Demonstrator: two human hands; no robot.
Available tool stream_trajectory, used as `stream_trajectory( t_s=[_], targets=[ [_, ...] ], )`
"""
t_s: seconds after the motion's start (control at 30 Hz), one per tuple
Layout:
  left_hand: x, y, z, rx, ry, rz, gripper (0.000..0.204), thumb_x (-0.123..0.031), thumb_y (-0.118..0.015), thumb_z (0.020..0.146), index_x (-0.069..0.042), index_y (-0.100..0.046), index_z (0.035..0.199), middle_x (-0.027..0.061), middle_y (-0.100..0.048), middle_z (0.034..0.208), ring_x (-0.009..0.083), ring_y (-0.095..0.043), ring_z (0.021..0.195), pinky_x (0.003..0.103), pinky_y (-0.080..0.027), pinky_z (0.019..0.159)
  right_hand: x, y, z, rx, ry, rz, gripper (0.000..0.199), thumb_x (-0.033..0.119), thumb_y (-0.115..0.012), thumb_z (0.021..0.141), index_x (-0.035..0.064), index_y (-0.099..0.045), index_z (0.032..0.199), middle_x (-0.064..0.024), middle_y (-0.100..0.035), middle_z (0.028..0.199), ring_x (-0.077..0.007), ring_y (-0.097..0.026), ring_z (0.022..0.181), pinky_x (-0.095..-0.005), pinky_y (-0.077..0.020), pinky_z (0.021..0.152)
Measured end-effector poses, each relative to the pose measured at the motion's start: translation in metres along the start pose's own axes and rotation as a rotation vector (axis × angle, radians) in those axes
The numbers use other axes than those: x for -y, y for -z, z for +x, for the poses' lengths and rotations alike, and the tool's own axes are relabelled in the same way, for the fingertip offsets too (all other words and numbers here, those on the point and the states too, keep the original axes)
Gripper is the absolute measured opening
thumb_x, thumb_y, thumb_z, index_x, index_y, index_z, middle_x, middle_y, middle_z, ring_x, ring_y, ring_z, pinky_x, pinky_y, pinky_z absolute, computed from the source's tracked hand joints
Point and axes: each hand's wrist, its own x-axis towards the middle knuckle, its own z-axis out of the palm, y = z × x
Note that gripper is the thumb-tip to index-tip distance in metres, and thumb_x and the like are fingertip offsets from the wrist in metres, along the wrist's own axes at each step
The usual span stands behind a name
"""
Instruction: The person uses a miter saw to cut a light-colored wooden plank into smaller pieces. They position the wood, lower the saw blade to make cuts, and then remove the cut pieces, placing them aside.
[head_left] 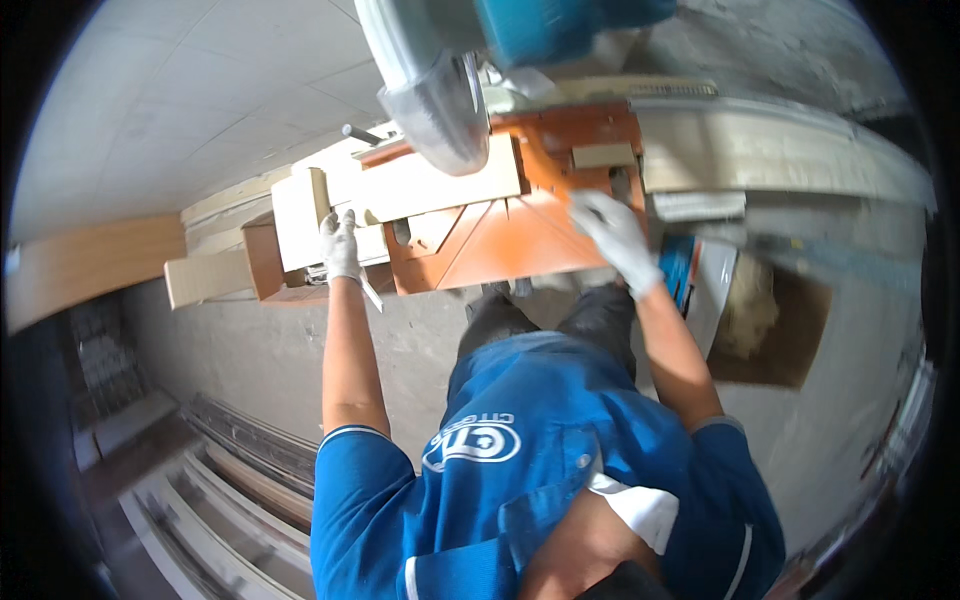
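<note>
My left hand [341, 248], in a pale glove, has its fingers closed at the left end of a long cream board [440, 188]. That board lies across an orange saw table [500, 245] marked with slanted lines. A thin pale strip [371, 291] sticks out below this hand. My right hand [618, 238], also gloved, is slightly blurred over the table's right side, its fingers curled at a smeared orange strip-like thing [546, 165]. Above the board stands a power saw with a grey rounded blade guard [440, 115] and a teal body [545, 28].
Left of the table are a shorter cream piece [298, 220] and an open cardboard box [262, 255]. A long pale beam [780, 150] runs right. An open brown box [785, 335] stands on the floor at right. Long strips [250, 475] lie at lower left.
</note>
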Motion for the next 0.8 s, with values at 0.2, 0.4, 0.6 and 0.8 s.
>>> stream_trajectory(
  t_s=[0.2, 0.4, 0.6, 0.8],
  targets=[
    [0.005, 0.023, 0.049, 0.372, 0.077, -0.162, 0.041, -0.032, -0.072, 0.096, 0.0, -0.066, 0.121, 0.0078, -0.068, 0.107, 0.0134, -0.065, 0.089, 0.027, -0.058, 0.068, 0.025, -0.14, 0.063, -0.273, -0.031, -0.254, 0.042, 0.031, -0.069, 0.091, 0.0009, -0.069, 0.12, -0.0215, -0.071, 0.115, -0.0326, -0.069, 0.106, -0.0392, -0.0521, 0.093],
    [-0.019, 0.01, 0.048, 0.375, 0.049, -0.231, 0.027, -0.014, -0.082, 0.086, 0.0, -0.07, 0.105, 0.0039, -0.071, 0.09, 0.0108, -0.065, 0.073, 0.027, -0.054, 0.064, 0.019, -0.141, 0.071, -0.405, -0.033, -0.053, 0.034, 0.023, -0.076, 0.085, 0.0004, -0.073, 0.11, -0.0195, -0.073, 0.109, -0.0324, -0.07, 0.103, -0.0385, -0.0526, 0.092],
    [-0.041, -0.015, 0.024, 0.41, -0.043, -0.244, 0.023, -0.016, -0.08, 0.088, -0.002, -0.069, 0.102, 0.0025, -0.069, 0.085, 0.0096, -0.062, 0.068, 0.024, -0.05, 0.059, 0.008, -0.105, 0.072, -0.537, 0.014, -0.002, 0.027, 0.021, -0.076, 0.082, 0.0031, -0.075, 0.102, -0.0161, -0.074, 0.102, -0.0305, -0.07, 0.095, -0.039, -0.0531, 0.088],
    [-0.045, -0.045, 0.015, 0.303, 0.021, -0.101, 0.03, -0.018, -0.084, 0.085, 0.0, -0.069, 0.104, 0.0037, -0.069, 0.085, 0.0092, -0.06, 0.066, 0.023, -0.044, 0.054, 0.009, -0.086, 0.079, -0.54, -0.002, -0.108, 0.028, 0.02, -0.075, 0.082, 0.0019, -0.075, 0.104, -0.0162, -0.073, 0.105, -0.0285, -0.069, 0.099, -0.0374, -0.0525, 0.089]
  ],
)
